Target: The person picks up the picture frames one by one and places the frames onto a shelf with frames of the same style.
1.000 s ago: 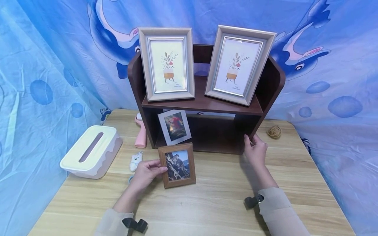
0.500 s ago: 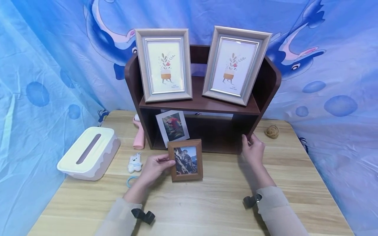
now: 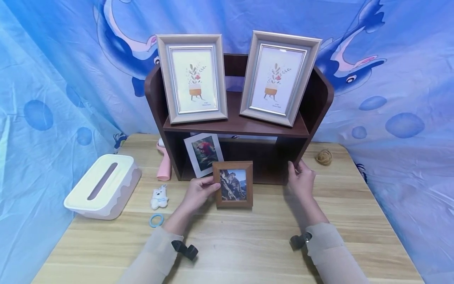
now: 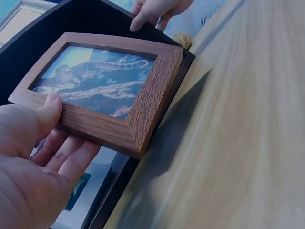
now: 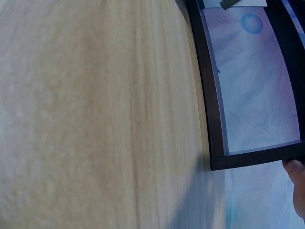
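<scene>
A brown wooden picture frame (image 3: 233, 185) with a photo of a spotted cat stands off the table before the shelf's lower opening. My left hand (image 3: 199, 193) pinches its left edge, thumb on the front and fingers behind, as the left wrist view shows. My right hand (image 3: 302, 182) holds the lower right side panel of the dark brown shelf (image 3: 234, 125); in the right wrist view only part of that hand (image 5: 296, 183) shows. Behind the wooden frame, a white picture frame (image 3: 204, 154) with a red parrot photo leans in the lower compartment, partly covered.
Two large beige frames, the left one (image 3: 193, 81) and the right one (image 3: 280, 79), stand on the upper shelf. A tissue box (image 3: 103, 185), pink lint roller (image 3: 164, 167), white bear charm (image 3: 159, 197) and blue ring (image 3: 156, 220) lie left. A twine ball (image 3: 323, 157) sits right.
My left hand has carried the wooden frame right and toward the shelf, so it now overlaps the parrot frame in the head view. My right hand stays on the side panel.
</scene>
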{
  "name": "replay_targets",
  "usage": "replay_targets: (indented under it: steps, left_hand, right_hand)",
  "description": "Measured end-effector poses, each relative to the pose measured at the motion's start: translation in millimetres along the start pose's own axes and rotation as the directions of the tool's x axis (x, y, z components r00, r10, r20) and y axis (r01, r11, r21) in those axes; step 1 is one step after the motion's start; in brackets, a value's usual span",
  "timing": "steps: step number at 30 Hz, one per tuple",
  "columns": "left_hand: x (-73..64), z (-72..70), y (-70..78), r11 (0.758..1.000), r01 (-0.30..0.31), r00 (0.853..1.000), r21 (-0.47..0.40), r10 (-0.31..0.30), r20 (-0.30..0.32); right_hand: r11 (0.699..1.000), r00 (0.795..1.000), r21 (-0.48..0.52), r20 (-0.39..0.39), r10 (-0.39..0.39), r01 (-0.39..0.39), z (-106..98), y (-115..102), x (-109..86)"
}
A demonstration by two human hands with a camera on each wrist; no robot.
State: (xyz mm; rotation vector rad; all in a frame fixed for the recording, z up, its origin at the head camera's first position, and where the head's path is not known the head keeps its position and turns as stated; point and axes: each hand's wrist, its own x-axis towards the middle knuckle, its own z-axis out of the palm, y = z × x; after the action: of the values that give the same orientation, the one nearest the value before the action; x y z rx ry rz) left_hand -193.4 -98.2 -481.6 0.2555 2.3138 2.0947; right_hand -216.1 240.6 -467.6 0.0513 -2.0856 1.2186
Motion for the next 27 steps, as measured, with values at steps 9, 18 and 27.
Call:
replay_targets:
  steps: [9, 18, 27]
  left_hand:
    - [20.3, 19.6, 1.3, 0.998, 0.037, 0.999, -0.052, -0.038, -0.017]
    - [33.6, 32.8, 3.3, 0.997, 0.066, 0.997, -0.038, -0.068, -0.03]
    - [57.0, 48.3, 7.1, 1.0, -0.026, 0.998, -0.003, 0.025, -0.053]
  right_hand:
    - [1.0, 1.0, 0.023, 0.001, -0.007, 0.007, -0.1, 1.0, 0.6]
    - [0.999, 1.0, 0.029, -0.005, -0.015, 0.015, 2.5, 3.2, 0.1]
    - [0.999, 1.0, 0.037, -0.01, -0.025, 0.026, 2.6, 3.5, 0.9]
